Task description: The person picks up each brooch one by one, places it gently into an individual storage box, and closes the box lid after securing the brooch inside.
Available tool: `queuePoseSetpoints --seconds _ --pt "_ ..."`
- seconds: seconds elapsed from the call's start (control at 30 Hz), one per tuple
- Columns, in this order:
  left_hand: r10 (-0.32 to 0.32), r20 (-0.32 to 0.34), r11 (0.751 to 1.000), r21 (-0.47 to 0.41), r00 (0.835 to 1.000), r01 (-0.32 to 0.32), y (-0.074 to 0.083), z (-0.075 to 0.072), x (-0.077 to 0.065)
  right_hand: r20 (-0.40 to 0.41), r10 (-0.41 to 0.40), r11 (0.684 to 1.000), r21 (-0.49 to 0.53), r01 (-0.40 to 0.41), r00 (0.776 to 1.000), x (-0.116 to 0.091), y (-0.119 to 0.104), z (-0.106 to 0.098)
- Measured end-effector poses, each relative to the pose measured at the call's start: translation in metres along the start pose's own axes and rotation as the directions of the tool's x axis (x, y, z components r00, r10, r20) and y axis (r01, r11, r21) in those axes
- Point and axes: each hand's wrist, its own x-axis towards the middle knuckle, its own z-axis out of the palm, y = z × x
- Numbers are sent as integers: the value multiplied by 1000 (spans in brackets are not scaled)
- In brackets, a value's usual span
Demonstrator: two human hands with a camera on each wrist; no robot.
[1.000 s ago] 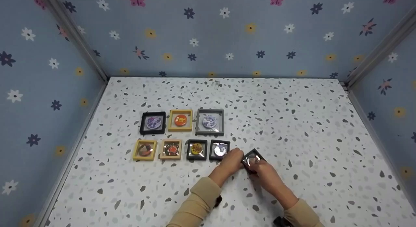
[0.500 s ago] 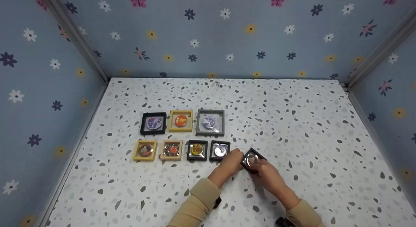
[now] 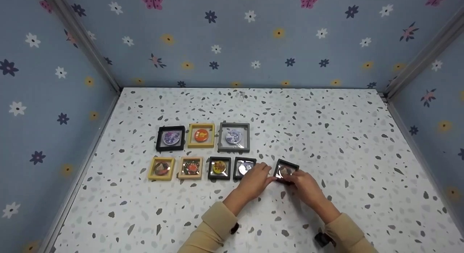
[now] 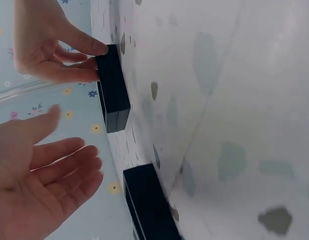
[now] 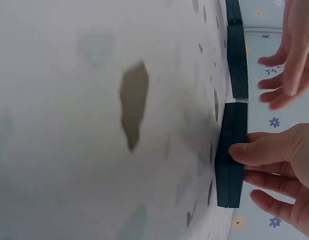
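My right hand [image 3: 306, 186] pinches a small square black display frame [image 3: 285, 164] at its near right side. A round brownish disc shows behind its clear window. In the right wrist view, the thumb [image 5: 239, 151] presses on the frame's side, close to the table. My left hand [image 3: 253, 180] hovers just left of it with relaxed fingers, holding nothing, as the left wrist view shows. Partly behind the left hand lies another black display frame [image 3: 240, 161] with a silvery disc, the right end of the nearer row.
Left along that row lie a black frame [image 3: 219, 177] with a yellow disc, a beige frame [image 3: 190, 178] and a yellow frame [image 3: 161, 178]. Behind them sit a black frame [image 3: 170, 149], a yellow frame [image 3: 201, 145] and a larger grey frame [image 3: 234, 150]. Flower-patterned walls [image 3: 232, 39] enclose the speckled table [image 3: 344, 137].
The right hand has turned the black display frame from a slanted position to nearly square with the row and shifted it slightly right. The left hand has come away from it, fingers spreading.
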Motion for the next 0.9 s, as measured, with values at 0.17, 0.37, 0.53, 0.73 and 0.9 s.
queuePoseSetpoints --seconds 0.17,0.37,0.53,0.73,0.9 --pt "-16 -17 1000 -5 1000 16 -7 -7 -8 11 -14 1000 -6 14 1000 11 13 -2" --pt "-39 -50 999 21 998 40 -22 -13 -19 22 -32 999 -10 33 999 25 25 -2" --pt "-62 -95 995 78 994 69 -40 -16 -27 3 -80 997 5 80 997 38 33 1" --pt "-101 -151 981 151 983 125 -61 -22 -38 21 -63 998 28 62 998 54 39 1" --pt "-137 -188 972 165 973 168 -76 -27 -48 51 -55 998 31 53 997 67 42 3"
